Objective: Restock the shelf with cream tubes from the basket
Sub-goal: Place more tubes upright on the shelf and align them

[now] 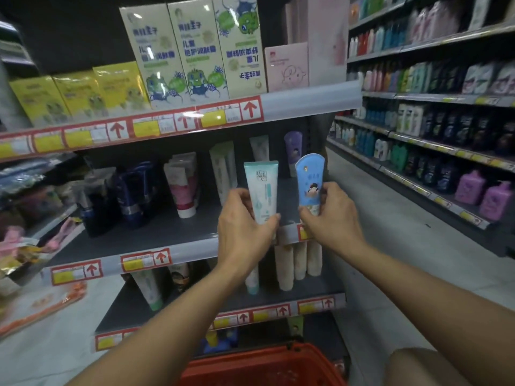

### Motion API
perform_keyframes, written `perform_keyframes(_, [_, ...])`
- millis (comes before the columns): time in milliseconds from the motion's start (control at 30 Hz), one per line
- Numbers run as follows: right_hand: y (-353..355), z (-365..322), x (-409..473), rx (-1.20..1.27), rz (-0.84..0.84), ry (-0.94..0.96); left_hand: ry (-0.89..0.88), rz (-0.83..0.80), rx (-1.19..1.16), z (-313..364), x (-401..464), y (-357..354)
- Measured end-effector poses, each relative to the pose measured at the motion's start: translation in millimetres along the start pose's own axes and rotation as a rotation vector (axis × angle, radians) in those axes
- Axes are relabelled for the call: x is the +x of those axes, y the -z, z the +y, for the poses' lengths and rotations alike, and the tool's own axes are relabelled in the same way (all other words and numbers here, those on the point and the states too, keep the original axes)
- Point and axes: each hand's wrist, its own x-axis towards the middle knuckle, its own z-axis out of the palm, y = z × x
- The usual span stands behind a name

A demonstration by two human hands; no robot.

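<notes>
While the basket (pixel 262 366) is cut off at the bottom edge so I can't see what's inside, both grips are clear — left hand (pixel 245 232) curls round a teal-and-white tube (pixel 262 190), right hand (pixel 331 218) pinches a blue tube (pixel 309 182), both upright in front of the middle shelf (pixel 167 257).

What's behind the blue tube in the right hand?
Behind the blue tube a purple tube stands at the shelf's back; its lower part is covered. The right hand hides anything lower.
</notes>
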Motion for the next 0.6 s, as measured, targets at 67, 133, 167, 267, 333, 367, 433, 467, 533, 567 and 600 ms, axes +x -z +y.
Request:
perform_keyframes(67, [-4,1,17,0.005,-0.001,-0.017,0.011,0.020,-0.003,4,19,-8])
perform_keyframes(133, [-11,4,31,0.009,0.008,-0.021,0.029,0.029,-0.005,5,34,-18])
perform_keyframes(167, [-15,6,36,0.005,0.010,-0.020,0.035,0.029,-0.004,3,41,-24])
perform_keyframes(267, [-25,13,46,-0.025,-0.002,-0.006,0.058,0.020,0.005,-4,55,-43])
perform_keyframes(333, [-29,18,50,-0.033,-0.017,-0.005,0.084,0.015,0.016,-10,59,-54])
perform_keyframes(367, [-31,20,52,-0.037,-0.021,-0.002,0.092,0.014,0.021,-13,60,-58])
perform_keyframes(433, [-32,24,54,-0.040,-0.023,0.002,0.105,0.019,0.027,-18,59,-64])
perform_keyframes(467, [-32,25,55,-0.041,-0.025,0.002,0.110,0.028,0.027,-19,59,-66])
perform_keyframes(533, [-32,26,55,-0.044,-0.017,-0.014,0.115,0.042,0.042,-20,56,-67])
perform_keyframes(567, [-32,26,54,-0.053,-0.013,-0.030,0.126,0.037,0.062,-19,54,-67])
perform_keyframes(600, [-32,26,54,-0.079,-0.015,-0.040,0.138,0.024,0.099,-20,53,-67])
